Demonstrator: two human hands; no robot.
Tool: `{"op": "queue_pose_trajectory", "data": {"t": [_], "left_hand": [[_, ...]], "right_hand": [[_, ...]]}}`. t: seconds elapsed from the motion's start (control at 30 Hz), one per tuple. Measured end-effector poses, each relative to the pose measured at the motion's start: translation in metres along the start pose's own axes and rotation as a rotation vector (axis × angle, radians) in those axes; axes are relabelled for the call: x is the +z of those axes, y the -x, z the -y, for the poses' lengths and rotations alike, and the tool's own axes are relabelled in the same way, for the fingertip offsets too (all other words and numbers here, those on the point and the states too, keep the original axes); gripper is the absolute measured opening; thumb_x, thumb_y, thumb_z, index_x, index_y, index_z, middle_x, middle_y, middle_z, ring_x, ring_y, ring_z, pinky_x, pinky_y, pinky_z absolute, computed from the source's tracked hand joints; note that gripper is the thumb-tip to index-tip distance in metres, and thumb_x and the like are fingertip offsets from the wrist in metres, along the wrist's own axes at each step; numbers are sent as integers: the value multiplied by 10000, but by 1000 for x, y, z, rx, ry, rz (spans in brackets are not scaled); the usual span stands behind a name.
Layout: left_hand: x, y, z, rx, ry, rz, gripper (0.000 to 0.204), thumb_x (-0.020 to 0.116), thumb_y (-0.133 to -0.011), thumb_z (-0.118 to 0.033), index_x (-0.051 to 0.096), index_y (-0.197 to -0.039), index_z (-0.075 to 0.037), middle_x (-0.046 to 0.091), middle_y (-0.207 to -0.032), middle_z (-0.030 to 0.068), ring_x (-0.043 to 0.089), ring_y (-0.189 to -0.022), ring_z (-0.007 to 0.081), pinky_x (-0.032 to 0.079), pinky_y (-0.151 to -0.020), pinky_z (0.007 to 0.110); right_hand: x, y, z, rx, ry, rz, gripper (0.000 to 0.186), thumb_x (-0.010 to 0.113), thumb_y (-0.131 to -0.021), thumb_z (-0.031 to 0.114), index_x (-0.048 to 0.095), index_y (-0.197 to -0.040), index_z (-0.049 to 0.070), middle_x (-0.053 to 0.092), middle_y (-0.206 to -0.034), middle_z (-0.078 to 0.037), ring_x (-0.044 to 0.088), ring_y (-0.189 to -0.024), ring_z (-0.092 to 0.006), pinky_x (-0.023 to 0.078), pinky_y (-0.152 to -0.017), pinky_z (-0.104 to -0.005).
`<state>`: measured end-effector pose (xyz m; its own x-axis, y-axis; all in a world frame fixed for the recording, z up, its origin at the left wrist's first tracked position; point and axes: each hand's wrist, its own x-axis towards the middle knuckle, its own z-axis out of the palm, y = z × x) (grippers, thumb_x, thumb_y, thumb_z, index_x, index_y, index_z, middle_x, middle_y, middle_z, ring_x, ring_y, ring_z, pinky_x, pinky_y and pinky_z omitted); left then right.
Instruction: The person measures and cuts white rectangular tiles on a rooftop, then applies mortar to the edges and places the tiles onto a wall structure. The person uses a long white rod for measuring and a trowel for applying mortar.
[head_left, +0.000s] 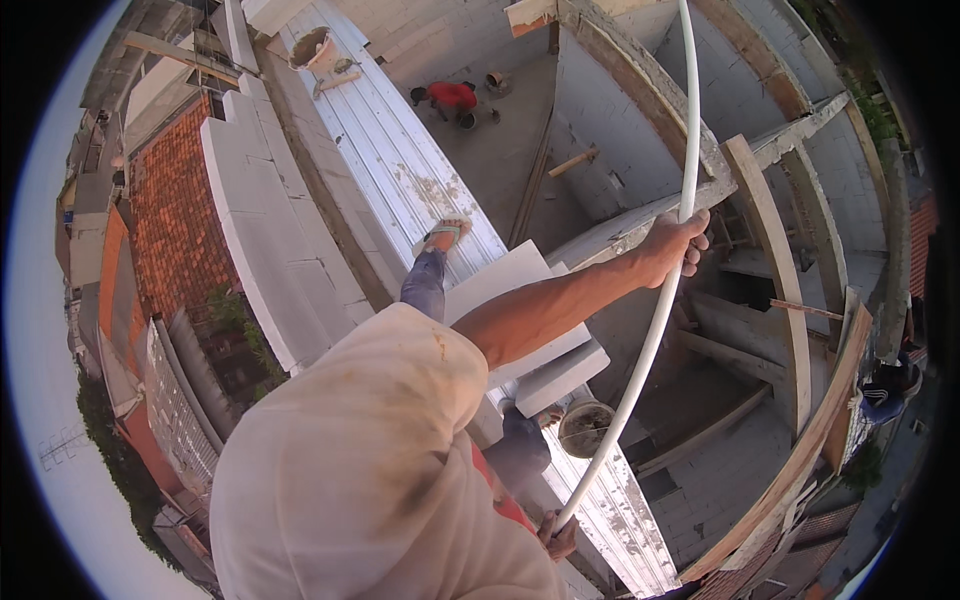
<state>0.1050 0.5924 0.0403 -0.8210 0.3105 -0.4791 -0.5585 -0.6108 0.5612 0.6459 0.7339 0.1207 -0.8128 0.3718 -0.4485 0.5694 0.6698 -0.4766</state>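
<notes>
Person stands high on a building site, looking down past their own pale stained shirt (370, 480). One hand (675, 245) is stretched out on a bare forearm, fingers wrapped closed around a long white plastic pipe (660, 310); by the arm's line from the shoulder this looks like the left hand, though the view is twisted and that is not certain. The other hand (560, 535) sits low by the torso, closed on the pipe's bottom end. Pipe bows in a curve between the two grips and runs up past the top edge of the view, in front of a grey block wall (610, 110). Feet: one in a sandal (442, 236) on white corrugated metal sheeting (390, 150), leg in blue jeans. White blocks (255, 210) stacked along the wall edge beside it. A bucket (585, 428) sits below near the pipe. Wooden formwork planks (780, 270) frame the openings on the far side. Down on the concrete floor a person in a red shirt (452, 97) crouches, well apart. Red tiled roof (175, 210) next door.
</notes>
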Motion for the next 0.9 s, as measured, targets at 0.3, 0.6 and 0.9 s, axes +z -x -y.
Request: {"op": "queue_pose_trajectory", "data": {"t": [0.3,0.6,0.9], "left_hand": [[-227,14,-186,203,152,-352,402,515,-1104,-502,446,-1064,-108,346,-700,-67,325,-515,61,333,-455,268],[-377,40,-200,-27,176,-454,396,485,-1098,-522,428,-1043,-134,450,-800,-18,508,-624,122,507,-581,376],[-622,86,-222,22,-663,-488,411,608,-1039,-393,676,-1144,-1,709,-955,147,722,-857,237,585,-756,381]], "right_hand": [[45,-73,97,30,48,383,595,719,-976,554,599,-946,-28,590,-645,-189,591,-575,-325,456,-553,-479],[151,-177,348,45,-89,616,276,737,-959,215,680,-1007,-51,690,-801,-72,645,-678,-181,521,-625,-344],[186,-178,492,154,192,638,514,652,-993,550,674,-1104,49,608,-749,49,519,-570,-152,422,-593,-376]]}}
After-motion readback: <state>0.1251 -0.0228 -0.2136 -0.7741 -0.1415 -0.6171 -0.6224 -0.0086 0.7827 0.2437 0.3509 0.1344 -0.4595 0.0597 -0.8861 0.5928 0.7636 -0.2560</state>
